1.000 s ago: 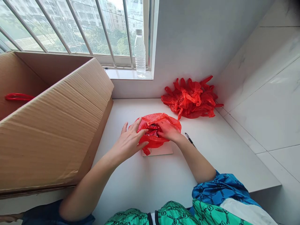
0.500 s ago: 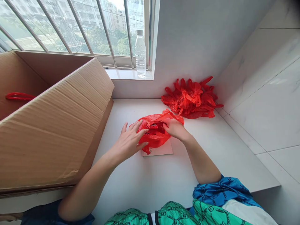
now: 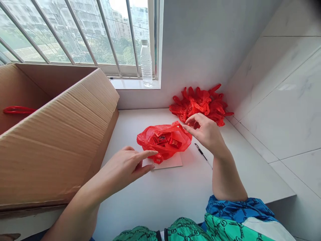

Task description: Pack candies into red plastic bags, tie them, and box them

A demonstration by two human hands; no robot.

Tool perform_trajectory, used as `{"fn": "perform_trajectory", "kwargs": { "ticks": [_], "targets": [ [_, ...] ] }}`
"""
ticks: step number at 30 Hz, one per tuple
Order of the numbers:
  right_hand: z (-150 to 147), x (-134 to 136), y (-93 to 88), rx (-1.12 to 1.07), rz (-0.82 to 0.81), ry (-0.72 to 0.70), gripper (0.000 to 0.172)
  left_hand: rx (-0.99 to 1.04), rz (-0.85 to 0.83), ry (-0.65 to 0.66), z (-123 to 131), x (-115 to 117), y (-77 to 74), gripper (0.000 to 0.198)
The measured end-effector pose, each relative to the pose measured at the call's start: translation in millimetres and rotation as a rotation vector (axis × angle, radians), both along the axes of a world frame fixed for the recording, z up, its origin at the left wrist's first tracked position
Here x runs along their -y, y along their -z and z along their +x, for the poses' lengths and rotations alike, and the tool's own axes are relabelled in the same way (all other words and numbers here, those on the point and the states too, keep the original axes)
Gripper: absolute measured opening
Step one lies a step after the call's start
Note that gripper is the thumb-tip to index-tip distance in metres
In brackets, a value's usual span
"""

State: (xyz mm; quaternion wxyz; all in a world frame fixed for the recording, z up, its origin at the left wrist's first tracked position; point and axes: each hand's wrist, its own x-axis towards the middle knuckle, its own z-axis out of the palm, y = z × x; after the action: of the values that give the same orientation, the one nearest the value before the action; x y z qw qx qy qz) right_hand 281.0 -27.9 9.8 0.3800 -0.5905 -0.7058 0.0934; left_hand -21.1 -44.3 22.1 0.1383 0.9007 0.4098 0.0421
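Observation:
An open red plastic bag [image 3: 163, 142] sits on a white card [image 3: 167, 162] on the white counter [image 3: 175, 187]. Small red wrapped packets [image 3: 165, 139] lie inside it. My left hand [image 3: 125, 167] hovers just left of the bag, fingers stretched out, fingertips near its lower edge, holding nothing. My right hand [image 3: 205, 132] is raised at the bag's right rim, fingers loosely curled and apart, with nothing seen in them.
A large open cardboard box [image 3: 57, 134] fills the left, with a red strap [image 3: 17, 109] inside. A heap of red plastic bags [image 3: 200, 104] lies at the back by the wall. A pen [image 3: 202, 154] lies right of the card. A water bottle [image 3: 146, 63] stands on the windowsill.
Both hands have drawn out and away from the bag: the left pulled back toward me, the right lifted up to the right. The bag now lies open, showing the packets.

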Motion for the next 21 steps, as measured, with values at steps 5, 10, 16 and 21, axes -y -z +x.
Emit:
{"fn": "perform_trajectory", "kwargs": {
  "ticks": [5, 10, 16, 21],
  "targets": [
    [-3.0, -19.4, 16.8, 0.074, -0.035, -0.05, 0.055, 0.017, -0.168, 0.056, 16.0, 4.7, 19.7, 0.056],
    [-1.0, -23.6, 16.8, -0.042, -0.097, -0.215, 0.01, 0.046, -0.066, 0.067, 19.7, -7.6, 37.8, 0.03],
    [18.0, -12.4, -3.1, -0.558, 0.087, -0.281, 0.021, 0.406, 0.13, -0.153, -5.0, -20.8, 7.2, 0.023],
    [22.6, -15.1, -8.2, -1.04, 0.23, -0.262, 0.021, 1.048, 0.385, -0.452, -4.5, -28.4, -31.7, 0.019]
  ]
}}
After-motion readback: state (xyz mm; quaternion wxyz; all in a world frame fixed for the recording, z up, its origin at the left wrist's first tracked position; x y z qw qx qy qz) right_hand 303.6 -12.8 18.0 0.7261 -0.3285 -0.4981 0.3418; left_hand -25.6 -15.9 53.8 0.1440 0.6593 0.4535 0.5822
